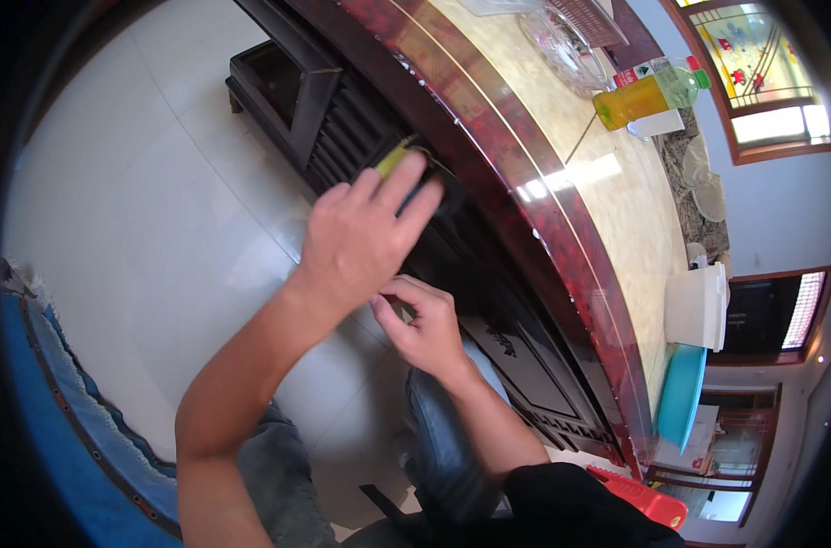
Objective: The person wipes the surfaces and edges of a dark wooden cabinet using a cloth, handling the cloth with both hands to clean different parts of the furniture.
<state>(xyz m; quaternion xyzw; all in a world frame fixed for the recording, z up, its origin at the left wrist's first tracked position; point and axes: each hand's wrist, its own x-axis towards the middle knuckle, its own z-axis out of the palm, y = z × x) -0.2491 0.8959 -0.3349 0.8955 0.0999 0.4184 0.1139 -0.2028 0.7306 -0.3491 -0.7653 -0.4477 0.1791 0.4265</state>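
Observation:
My left hand (364, 229) reaches over the dark wooden front (353, 103) of a long piece of furniture, back of the hand up. Its fingers are spread and blurred, and they lie over a yellow-green piece (390, 162), possibly a cloth. The fingers hide most of this piece, so I cannot tell whether they grip it or only press on it. My right hand (425, 325) is bent close below the left wrist. Its thumb and index finger curl towards each other around a small gap. Whether something thin sits between those fingertips is not visible.
A red-edged glossy counter top (573, 226) runs along the right. On it stand a bottle of yellow liquid (634, 99), a clear glass bowl (566, 48), a white tub (693, 308) and a teal basin (681, 394). A red plastic object (641, 500) stands lower right; blue fabric (79, 438) lies left.

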